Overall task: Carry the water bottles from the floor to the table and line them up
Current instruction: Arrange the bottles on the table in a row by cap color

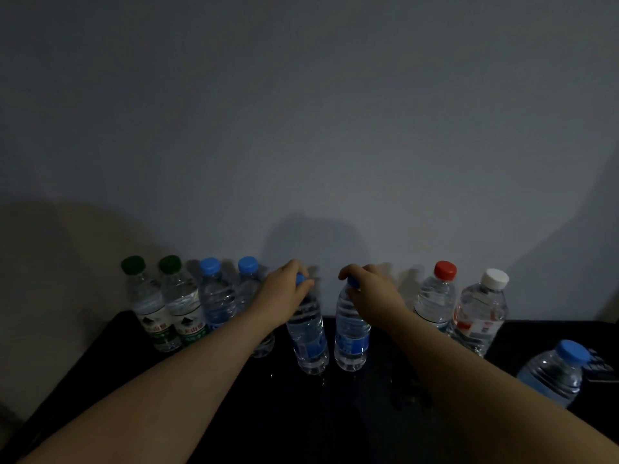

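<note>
- Dim light; black table top (335, 416) against plain grey wall (301, 128).
- Along the wall, upright in a row on the table: clear plastic water bottles.
- Far left of row: outer green-capped bottle (147, 306) and inner green-capped bottle (186, 311), both with green-and-white labels, touching side by side.
- Next to the right: first blue-capped bottle (216, 301), then second blue-capped bottle (247, 286), the latter partly hidden behind the left forearm.
- Centre, a little forward of the row: two clear bottles with blue labels, upright, just apart from each other.
- Gripped at the cap by the left hand (284, 286): left blue-labelled bottle (306, 339); fingers curled over the top, a sliver of blue cap showing between them.
- Gripped the same way by the right hand (371, 289): right blue-labelled bottle (351, 336); thumb and fingers bent round the blue cap.
- Bases of both at table level; resting or just lifted, cannot tell.
- Right of a gap: red-capped bottle (435, 299), then, close beside it, white-capped bottle (479, 316) with red-and-white label.
- Near the right edge, closer to the camera and apart from the row: bluish bottle with blue cap (552, 376), upright, just beside a dark flat object (603, 366) with pale markings; too dim to identify.
- Pale specks on the table in front of the centre pair.
</note>
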